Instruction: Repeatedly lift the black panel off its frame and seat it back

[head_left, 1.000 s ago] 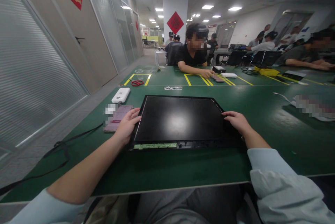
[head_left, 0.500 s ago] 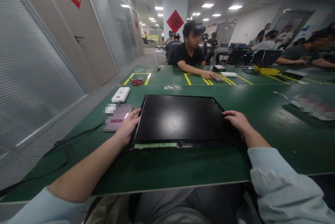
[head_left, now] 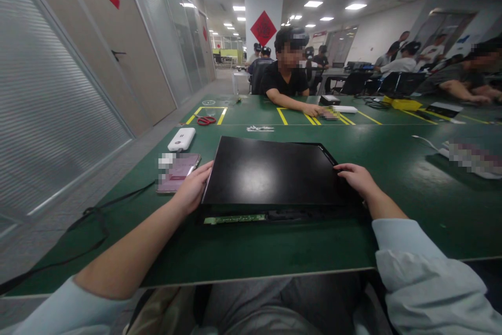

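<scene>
A black LCD panel lies face up over a black frame, its left side raised and its right side low. A strip of green circuit board shows along the frame's near edge. My left hand is closed on the panel's left edge, fingers along the side and thumb hidden. At the right side, my right hand grips the frame's rim, with its fingertips at the panel's right edge.
Left on the green table are a phone and a white power bank. Red scissors and small white pieces lie farther back. Across the table a person reaches toward a blurred object. A black strap crosses the left edge.
The LCD panel's left side has risen off the frame along with my left hand, widening the gap over the circuit board. My right hand stays nearly still.
</scene>
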Motion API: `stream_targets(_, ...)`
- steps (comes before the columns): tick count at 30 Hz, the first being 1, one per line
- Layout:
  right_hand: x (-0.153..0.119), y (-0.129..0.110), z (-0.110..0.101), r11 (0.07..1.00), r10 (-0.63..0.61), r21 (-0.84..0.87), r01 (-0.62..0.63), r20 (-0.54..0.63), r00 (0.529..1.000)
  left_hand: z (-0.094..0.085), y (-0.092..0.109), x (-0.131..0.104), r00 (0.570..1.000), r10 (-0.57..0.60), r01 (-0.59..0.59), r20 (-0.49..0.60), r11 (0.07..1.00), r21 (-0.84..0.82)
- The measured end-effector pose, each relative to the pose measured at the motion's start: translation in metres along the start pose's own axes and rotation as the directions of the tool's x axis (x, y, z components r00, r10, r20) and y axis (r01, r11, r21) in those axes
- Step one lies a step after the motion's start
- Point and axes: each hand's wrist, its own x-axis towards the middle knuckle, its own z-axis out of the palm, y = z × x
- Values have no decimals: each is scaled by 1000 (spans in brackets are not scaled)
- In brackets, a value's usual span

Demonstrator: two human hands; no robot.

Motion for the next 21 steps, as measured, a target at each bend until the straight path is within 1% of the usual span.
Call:
stream_targets(6,1,-1,-1,999,15,-34,-14,16,1000,6,4,-6,994,38,-35,107,999,-29)
stream_targets(10,0,-3,-2,999,25,-40,-24,19,999,6,4,-11,990,61,-64,124,998,16)
stream_targets(14,-2,-4,-1,999,29,-35,-28,13,1000,4,5,-13,982,75,-83,175,996,38)
stream_targets(21,-2,-4,-2,999,19,-27,-19,14,1000,5,7,-14,981,63,-76,182,995,61)
